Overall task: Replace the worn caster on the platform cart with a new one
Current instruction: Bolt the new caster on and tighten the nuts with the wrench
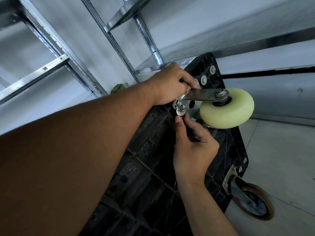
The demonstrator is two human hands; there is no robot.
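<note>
The pale-wheeled caster (221, 106) sits at a corner of the black cart (144, 159), whose ribbed underside faces the camera. Just left of the wheel, the left grip (170, 86) has its fingers curled round the caster's fork where it meets the mounting plate. Just below the plate, the right grip (194, 147) pinches a small wrench (180, 111), its head at the plate's edge. Well below the caster, a dark-wheeled caster (250, 201) is bolted on. Metal shelving (64, 60) stands beyond.
</note>
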